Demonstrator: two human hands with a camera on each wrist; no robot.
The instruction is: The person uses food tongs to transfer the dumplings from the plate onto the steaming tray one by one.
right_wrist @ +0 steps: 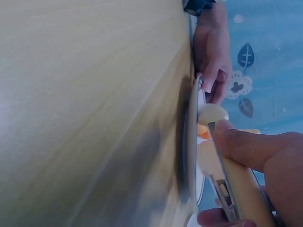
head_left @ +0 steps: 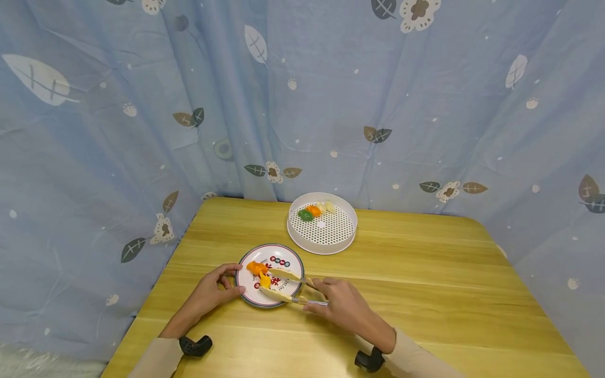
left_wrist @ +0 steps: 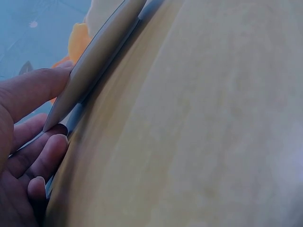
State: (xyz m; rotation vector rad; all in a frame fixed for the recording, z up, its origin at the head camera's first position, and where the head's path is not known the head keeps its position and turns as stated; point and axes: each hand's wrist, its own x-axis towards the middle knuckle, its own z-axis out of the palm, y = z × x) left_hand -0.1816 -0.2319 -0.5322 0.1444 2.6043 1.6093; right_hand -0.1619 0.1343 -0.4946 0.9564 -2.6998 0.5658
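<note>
My left hand (head_left: 215, 289) holds the left rim of a white plate (head_left: 289, 254) with a coloured border, its thumb on the rim and fingertips at the underside in the left wrist view. On the plate lie an orange piece (head_left: 256, 268) and a yellow piece (head_left: 265, 280), which look like cut bell pepper. My right hand (head_left: 344, 304) grips metal tongs (head_left: 309, 302) with pale yellow tips. The tongs reach over the plate from the right, their tips spread on both sides near the yellow piece.
Behind the plate, slightly right, stands a round white strainer basket (head_left: 347, 236) with a perforated bottom. In it sit a green piece (head_left: 305, 215), an orange piece (head_left: 313, 211) and pale pieces (head_left: 326, 207). A blue patterned curtain (head_left: 331, 105) surrounds the wooden table (head_left: 425, 273).
</note>
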